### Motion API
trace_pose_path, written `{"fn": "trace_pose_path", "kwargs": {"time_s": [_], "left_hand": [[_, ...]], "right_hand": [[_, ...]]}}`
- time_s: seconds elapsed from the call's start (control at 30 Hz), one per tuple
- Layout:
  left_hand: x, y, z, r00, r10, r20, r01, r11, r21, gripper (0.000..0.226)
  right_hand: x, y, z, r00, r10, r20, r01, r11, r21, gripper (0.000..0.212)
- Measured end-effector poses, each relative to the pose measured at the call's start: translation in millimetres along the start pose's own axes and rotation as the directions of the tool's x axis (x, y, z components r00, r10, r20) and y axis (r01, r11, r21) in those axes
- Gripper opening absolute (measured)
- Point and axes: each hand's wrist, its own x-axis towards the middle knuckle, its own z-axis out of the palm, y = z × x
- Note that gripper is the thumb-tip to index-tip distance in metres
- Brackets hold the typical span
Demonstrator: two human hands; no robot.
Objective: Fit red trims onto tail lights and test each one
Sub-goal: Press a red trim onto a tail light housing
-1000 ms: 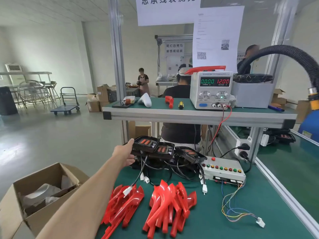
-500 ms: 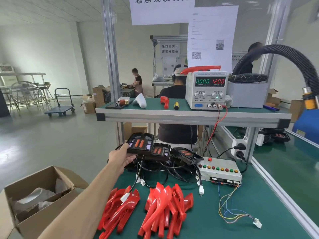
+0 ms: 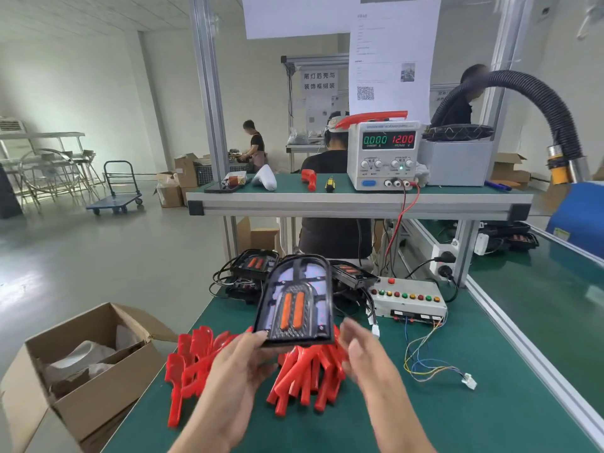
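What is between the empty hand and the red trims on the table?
Nothing visible. The right hand hangs open just above the right pile of red trims, with only air between. The left hand holds the tail light higher up, off that path.

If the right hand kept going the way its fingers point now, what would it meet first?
Most likely the tail light that the left hand holds up. The right hand is open and blurred, its fingers aimed up and left at the light's lower right corner. Depth is unclear, so it may pass just beside it.
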Motion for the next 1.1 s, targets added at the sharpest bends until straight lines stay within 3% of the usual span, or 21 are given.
{"fn": "trace_pose_path", "kwargs": {"time_s": [0.07,0.13,0.2,0.27,0.43,0.57,0.67,0.77,0.93,1.0,1.1], "left_hand": [[-24.5,-1.0,14.2,0.998,0.009,0.065,-0.010,1.000,0.009,0.036],[-41.4,-3.6,25.8,0.996,0.023,0.085,-0.024,1.000,0.011,0.039],[-52.9,-5.9,33.8,0.995,0.047,0.083,-0.048,0.999,0.010,0.029],[-60.3,-6.4,37.8,0.996,0.058,0.070,-0.059,0.998,0.016,0.021],[-63.1,-7.8,31.3,0.994,0.064,0.084,-0.070,0.995,0.073,0.039],[-60.8,-18.3,24.5,0.990,0.068,0.123,-0.091,0.979,0.184,0.043],[-60.6,-27.9,23.0,0.988,0.071,0.140,-0.095,0.979,0.179,0.056],[-59.5,-38.0,22.4,0.983,0.075,0.170,-0.102,0.982,0.161,0.067],[-51.9,-41.6,7.1,0.914,0.022,0.406,-0.152,0.944,0.292,0.059],[-46.5,-38.2,-2.1,0.888,0.069,0.454,-0.245,0.908,0.340,0.049],[-35.2,-41.5,-10.3,0.904,0.302,0.301,-0.399,0.849,0.347,0.042]], "right_hand": [[11.8,-0.4,0.6,1.000,0.004,-0.004,-0.003,0.997,0.081,0.080],[15.4,-13.0,1.3,1.000,0.015,-0.021,-0.012,0.986,0.165,0.078],[12.9,-17.1,-4.2,0.996,0.042,0.075,-0.062,0.956,0.287,0.076],[15.9,-12.6,-3.6,0.989,0.079,0.126,-0.114,0.947,0.300,0.078],[10.5,-2.1,-5.3,0.990,0.107,0.092,-0.134,0.912,0.388,0.075],[9.4,-8.4,-10.0,0.962,0.253,0.098,-0.264,0.786,0.559,0.084],[6.3,-13.9,-20.6,0.941,0.301,0.154,-0.336,0.778,0.531,0.076],[3.9,-15.5,-25.9,0.949,0.305,0.084,-0.305,0.810,0.501,0.076],[2.6,-19.9,-33.3,0.974,0.226,0.000,-0.206,0.889,0.408,0.064],[1.8,-22.9,-39.7,0.958,0.283,0.044,-0.270,0.843,0.465,0.066],[-0.7,-28.7,-51.5,0.937,0.325,0.126,-0.339,0.768,0.544,0.071]]}}
